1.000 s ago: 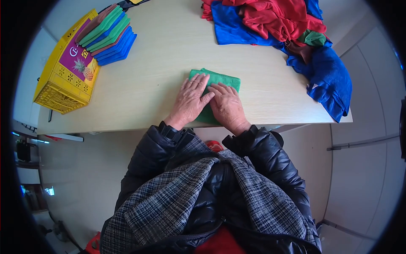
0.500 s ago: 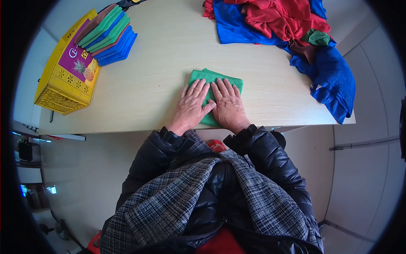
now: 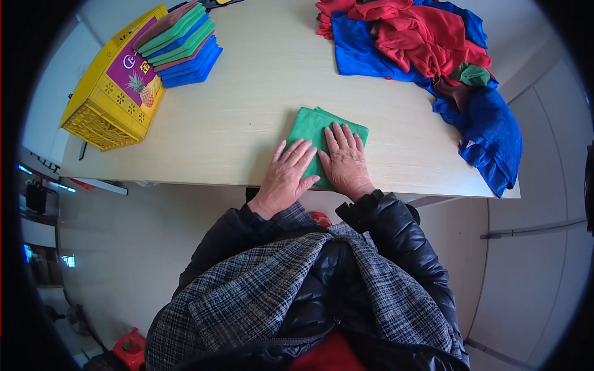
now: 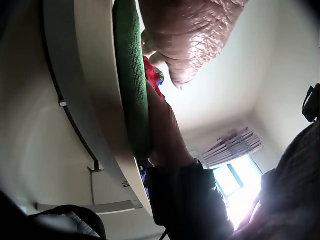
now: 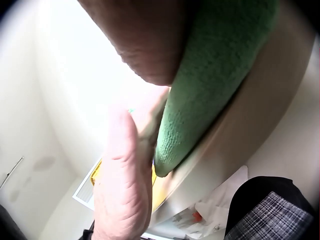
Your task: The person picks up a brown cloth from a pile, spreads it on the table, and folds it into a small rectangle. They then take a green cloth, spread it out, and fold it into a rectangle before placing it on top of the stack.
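Note:
A folded green cloth (image 3: 307, 126) lies near the table's front edge; in the left wrist view the cloth (image 4: 131, 75) shows a thick rounded fold. My right hand (image 3: 345, 162) rests flat on its right half, fingers straight and pointing away from me. At the cloth's lower left, my left hand (image 3: 286, 178) has its fingers extended, their tips overlapping the cloth's edge. From the right wrist, the left hand (image 5: 122, 190) appears beside the end of the fold, thumb raised.
A yellow crate (image 3: 117, 117) with a pineapple label stands at the left. Against it leans a stack of folded cloths (image 3: 185, 46) in green, blue and brown. A loose heap of red cloths (image 3: 421, 37) and blue cloths (image 3: 492, 139) covers the table's right side.
Both hands lay close together on the cloth, the left overlapping the right, then side by side. Now the left has slid back toward the cloth's lower left. The head view has shifted slightly.

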Demonstrator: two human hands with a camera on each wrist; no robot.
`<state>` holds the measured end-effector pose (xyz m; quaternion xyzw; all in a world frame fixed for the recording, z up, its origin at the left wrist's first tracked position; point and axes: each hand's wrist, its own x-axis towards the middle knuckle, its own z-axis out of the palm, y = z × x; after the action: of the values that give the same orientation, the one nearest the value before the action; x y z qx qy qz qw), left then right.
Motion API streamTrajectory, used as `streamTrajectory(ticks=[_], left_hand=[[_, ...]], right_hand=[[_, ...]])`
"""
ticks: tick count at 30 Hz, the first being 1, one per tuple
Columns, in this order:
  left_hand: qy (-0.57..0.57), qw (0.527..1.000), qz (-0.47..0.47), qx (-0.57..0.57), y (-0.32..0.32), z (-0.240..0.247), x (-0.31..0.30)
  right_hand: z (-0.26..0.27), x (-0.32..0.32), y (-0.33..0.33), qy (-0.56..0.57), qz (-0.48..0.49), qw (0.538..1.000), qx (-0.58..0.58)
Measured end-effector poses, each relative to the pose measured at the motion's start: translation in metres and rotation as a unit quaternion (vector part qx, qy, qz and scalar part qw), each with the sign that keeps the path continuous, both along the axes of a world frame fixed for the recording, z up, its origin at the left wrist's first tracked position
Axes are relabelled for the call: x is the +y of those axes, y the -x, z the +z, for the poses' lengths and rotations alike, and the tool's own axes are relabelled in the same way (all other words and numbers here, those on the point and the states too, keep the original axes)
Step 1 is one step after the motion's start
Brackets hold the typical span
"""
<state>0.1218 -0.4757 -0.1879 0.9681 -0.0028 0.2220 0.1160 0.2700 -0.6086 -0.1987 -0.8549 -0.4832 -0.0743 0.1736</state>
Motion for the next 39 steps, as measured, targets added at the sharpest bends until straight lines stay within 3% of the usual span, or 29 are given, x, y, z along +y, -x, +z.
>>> streamTrajectory(ticks=[4,6,7,8,10,11,14,15,18,22,28,39], left_hand=[[0.112,0.989,-0.038,-0.091,0.058,-0.015,0.004],[0.253,0.966,0.021,0.041,0.083,-0.032,0.003],[0.25,0.967,0.028,0.039,0.088,-0.035,0.001],[0.381,0.922,0.026,0.06,0.09,-0.036,0.001],[0.616,0.783,0.02,0.088,0.095,-0.035,0.003],[0.607,0.79,0.031,0.077,0.095,-0.034,0.003],[0.818,0.571,0.063,-0.008,0.091,-0.033,-0.004],[0.815,0.576,0.064,-0.015,0.091,-0.034,-0.004],[0.847,0.526,0.07,-0.037,0.09,-0.039,-0.002],[0.814,0.565,0.116,-0.063,0.093,-0.029,-0.001],[0.806,0.569,0.136,-0.092,0.094,-0.016,0.01],[0.814,0.557,0.142,-0.08,0.086,-0.008,0.017]], right_hand=[[0.002,0.003,0.011,0.01,-0.01,1.0,-0.002],[0.001,0.003,0.02,0.011,0.001,1.0,0.007],[0.002,0.006,0.025,0.006,0.01,1.0,0.012],[0.004,0.014,0.03,-0.002,0.023,1.0,0.016],[0.005,0.025,0.043,-0.012,0.052,0.998,0.016],[0.005,0.028,0.049,-0.012,0.065,0.998,0.018],[0.008,0.032,0.067,-0.014,0.099,0.995,0.024],[0.01,0.032,0.07,-0.011,0.109,0.994,0.028],[0.012,0.03,0.072,-0.012,0.13,0.991,0.034],[0.012,0.027,0.066,-0.028,0.16,0.985,0.058],[0.012,0.023,0.063,-0.079,0.203,0.969,0.118],[0.009,0.021,0.055,-0.076,0.19,0.974,0.097]])
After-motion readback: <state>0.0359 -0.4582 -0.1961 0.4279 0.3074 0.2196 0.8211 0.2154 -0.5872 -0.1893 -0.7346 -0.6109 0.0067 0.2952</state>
